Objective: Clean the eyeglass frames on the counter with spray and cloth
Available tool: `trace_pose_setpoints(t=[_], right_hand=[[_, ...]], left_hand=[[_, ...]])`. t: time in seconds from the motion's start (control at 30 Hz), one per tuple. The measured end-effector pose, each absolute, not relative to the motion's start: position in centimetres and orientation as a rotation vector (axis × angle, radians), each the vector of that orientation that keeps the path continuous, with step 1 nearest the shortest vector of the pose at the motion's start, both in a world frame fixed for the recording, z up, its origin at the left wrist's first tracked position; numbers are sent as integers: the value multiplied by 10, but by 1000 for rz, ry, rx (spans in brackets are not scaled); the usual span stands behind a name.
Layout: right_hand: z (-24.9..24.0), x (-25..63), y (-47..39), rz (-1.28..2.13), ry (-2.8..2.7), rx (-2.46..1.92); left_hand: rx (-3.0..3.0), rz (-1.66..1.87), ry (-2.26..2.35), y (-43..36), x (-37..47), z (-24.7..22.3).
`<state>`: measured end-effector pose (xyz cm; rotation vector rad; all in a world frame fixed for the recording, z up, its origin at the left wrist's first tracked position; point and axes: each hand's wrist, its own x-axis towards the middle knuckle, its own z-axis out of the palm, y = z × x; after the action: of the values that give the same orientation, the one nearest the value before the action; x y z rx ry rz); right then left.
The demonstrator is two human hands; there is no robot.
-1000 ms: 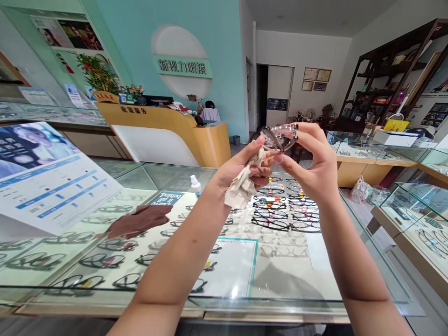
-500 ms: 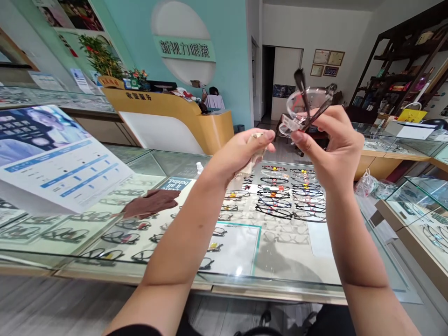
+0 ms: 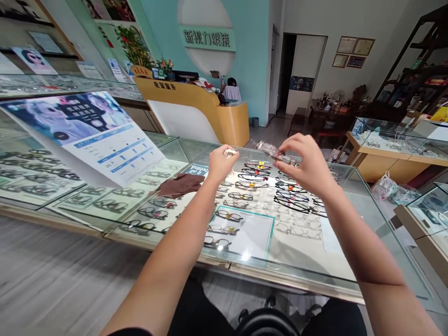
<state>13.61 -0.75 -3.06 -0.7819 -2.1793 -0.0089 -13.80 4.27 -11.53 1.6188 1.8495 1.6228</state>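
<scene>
My left hand (image 3: 219,164) is closed around a bunched cream cloth (image 3: 230,152), most of it hidden by the fingers. To its right, my right hand (image 3: 304,161) pinches a pair of clear-framed eyeglasses (image 3: 268,148) between thumb and fingers. The glasses are held above the counter, tilted nearly edge-on, and their far part is blurred. Both hands are apart from each other. Below them, rows of eyeglasses (image 3: 290,201) lie on the glass display counter (image 3: 297,266). A brown cloth (image 3: 182,185) lies crumpled on the counter to the left.
A folded calendar stand (image 3: 115,154) occupies the counter's left side. Beyond is a yellow reception desk (image 3: 234,123) with a person (image 3: 232,91) behind it. Other display cases (image 3: 395,161) stand at right, near plastic bags (image 3: 387,186). A black stool seat (image 3: 268,324) is below me.
My right hand has lowered the eyeglasses from raised height and tipped them flatter. The left hand has dropped slightly with the cream cloth. The view has swung left.
</scene>
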Motion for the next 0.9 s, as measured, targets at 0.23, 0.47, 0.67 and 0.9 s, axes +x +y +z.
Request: trace_pose_setpoints(t=[0.23,0.47,0.67,0.9], right_hand=[[-109,73,-15,-239,-2609,-1014],[-163,56,-18,-503,-2757,-1013],[-173,56,-13,-478,-2699,-1068],[-178,52,-7,-422,-2680,-1104]], left_hand=[[1731,1484,1982,47,-141,-119],[1975,1240,1987,44,-133,-121],[2179,824,1862,36,-126,-112],[2306,304,1804,32,-128,-111]])
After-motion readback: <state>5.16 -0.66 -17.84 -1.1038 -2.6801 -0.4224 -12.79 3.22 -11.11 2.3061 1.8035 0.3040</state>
